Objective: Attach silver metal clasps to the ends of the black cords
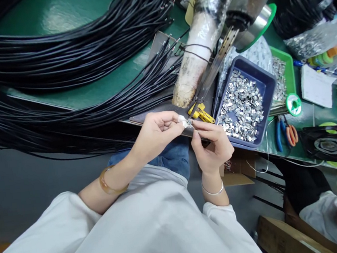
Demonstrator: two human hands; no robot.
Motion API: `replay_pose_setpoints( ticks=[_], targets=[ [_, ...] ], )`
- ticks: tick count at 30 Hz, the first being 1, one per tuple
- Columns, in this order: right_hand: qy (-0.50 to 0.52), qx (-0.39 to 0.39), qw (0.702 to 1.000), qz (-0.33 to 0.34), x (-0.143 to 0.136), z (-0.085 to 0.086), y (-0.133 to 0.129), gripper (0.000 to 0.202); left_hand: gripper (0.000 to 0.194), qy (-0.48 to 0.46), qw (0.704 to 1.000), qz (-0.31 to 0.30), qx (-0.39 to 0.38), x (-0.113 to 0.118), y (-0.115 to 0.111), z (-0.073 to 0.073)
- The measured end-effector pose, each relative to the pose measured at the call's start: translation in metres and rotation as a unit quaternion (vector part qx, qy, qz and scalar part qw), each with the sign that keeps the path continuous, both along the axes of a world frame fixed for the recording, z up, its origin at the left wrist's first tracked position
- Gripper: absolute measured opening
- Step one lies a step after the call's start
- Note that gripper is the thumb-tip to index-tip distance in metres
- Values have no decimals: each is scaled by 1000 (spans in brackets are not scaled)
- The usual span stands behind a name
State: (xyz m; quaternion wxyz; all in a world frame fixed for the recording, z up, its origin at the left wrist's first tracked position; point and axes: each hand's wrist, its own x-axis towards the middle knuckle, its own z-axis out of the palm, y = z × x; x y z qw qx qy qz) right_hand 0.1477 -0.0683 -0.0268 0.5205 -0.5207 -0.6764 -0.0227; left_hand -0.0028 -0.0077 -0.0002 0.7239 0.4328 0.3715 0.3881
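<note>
Both hands meet just in front of the table edge. My left hand [164, 129], with white covering on its fingertips, pinches a small metallic piece [189, 122]. Thumb and fingers of my right hand [211, 142] are closed at the same piece from the other side, with a thin wire end by the fingertips. Exactly how the tiny parts fit together is too small to tell. Right behind the fingertips lies a yellow tool [202, 113]. A blue bin [266, 87] of small metal connectors stands beside my right hand.
Black cables [87, 58] spread across the green table [76, 90] at left. A white wrapped tube [191, 63] slants behind the hands. At right are a green tray [289, 66], solder spool [294, 104], pliers [291, 134] and paper [316, 85]. Another person's arm shows at lower right.
</note>
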Motion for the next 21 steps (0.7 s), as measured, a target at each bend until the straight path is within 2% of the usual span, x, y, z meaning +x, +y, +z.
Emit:
replay_pose_setpoints(
  ticks=[8,21],
  targets=[
    [-2,6,1000,-15,-1,-3,3,20,10,45,996,56,57,7,1,2],
    [-12,-2,1000,-23,-5,6,6,19,12,78,989,86,90,9,-1,2]
  ],
)
